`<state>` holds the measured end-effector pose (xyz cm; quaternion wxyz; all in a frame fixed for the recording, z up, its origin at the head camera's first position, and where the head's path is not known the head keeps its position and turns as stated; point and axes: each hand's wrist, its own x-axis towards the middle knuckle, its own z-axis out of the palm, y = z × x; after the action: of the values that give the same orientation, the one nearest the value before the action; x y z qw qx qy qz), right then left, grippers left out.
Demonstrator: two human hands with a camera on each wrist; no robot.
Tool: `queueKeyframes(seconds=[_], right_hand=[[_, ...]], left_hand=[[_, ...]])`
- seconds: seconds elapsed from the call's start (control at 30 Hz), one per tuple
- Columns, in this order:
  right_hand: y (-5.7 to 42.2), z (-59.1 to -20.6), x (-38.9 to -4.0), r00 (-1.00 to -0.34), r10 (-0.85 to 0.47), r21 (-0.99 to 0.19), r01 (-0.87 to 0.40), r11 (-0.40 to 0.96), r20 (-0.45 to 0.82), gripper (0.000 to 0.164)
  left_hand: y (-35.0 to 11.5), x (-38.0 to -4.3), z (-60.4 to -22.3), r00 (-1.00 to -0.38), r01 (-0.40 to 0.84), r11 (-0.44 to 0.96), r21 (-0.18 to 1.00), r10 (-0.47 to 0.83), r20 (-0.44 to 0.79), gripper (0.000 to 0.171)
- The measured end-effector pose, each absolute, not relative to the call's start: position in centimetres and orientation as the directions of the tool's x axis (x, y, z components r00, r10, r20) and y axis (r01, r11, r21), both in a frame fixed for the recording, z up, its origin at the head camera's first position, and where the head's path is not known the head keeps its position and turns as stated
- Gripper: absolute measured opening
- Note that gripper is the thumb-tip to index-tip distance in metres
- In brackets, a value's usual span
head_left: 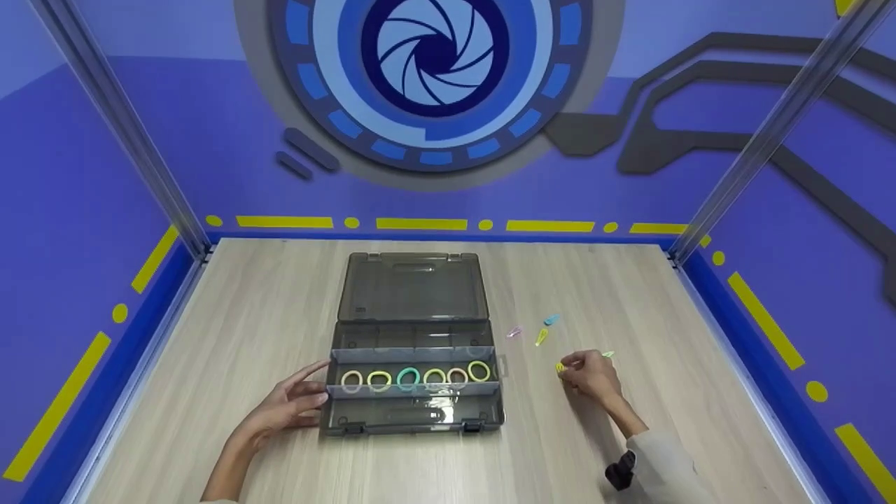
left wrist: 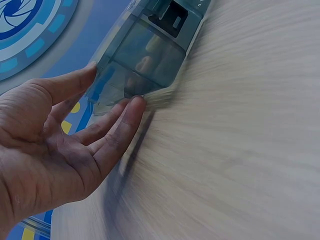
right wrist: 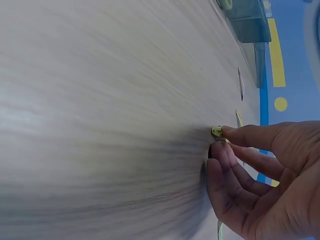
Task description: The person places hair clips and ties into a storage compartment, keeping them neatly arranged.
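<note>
An open, smoky see-through plastic box (head_left: 413,425) stands on the table, its lid (head_left: 413,287) folded back. Several coloured hair ties, among them a teal hair tie (head_left: 408,379), stand in a row in its middle compartment. My left hand (head_left: 283,406) rests its fairly straight fingertips against the box's left side; the left wrist view shows them at its corner (left wrist: 155,60). To the right of the box, my right hand (head_left: 593,374) pinches a small yellow hair clip (right wrist: 217,131) between thumb and finger, at the tabletop.
Beyond my right hand lie a pink hair clip (head_left: 515,332), another yellow hair clip (head_left: 542,337) and a blue hair clip (head_left: 551,319). A light green hair clip (head_left: 608,354) pokes out behind the hand. Blue-purple walls (head_left: 175,140) enclose the wooden table (head_left: 259,294) at the back and sides.
</note>
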<state>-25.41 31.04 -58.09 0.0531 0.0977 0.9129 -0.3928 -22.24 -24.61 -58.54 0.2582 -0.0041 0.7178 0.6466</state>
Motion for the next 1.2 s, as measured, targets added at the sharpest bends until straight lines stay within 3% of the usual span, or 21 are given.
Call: queueKeyframes(seconds=[0.63,1.2], right_hand=[[30.6,-58.1,-25.3,-0.976,0.149,-0.679,0.218,0.701,-0.160,0.017],[31.3,-57.1,-25.6,-0.980,0.067,-0.777,0.190,0.600,-0.187,0.021]], left_hand=[[-24.8,-22.3,-58.5,-0.864,-0.335,0.154,0.930,0.343,-0.368,0.075],[-24.6,-22.3,-58.4,-0.864,-0.347,0.177,0.921,0.321,-0.387,0.076]])
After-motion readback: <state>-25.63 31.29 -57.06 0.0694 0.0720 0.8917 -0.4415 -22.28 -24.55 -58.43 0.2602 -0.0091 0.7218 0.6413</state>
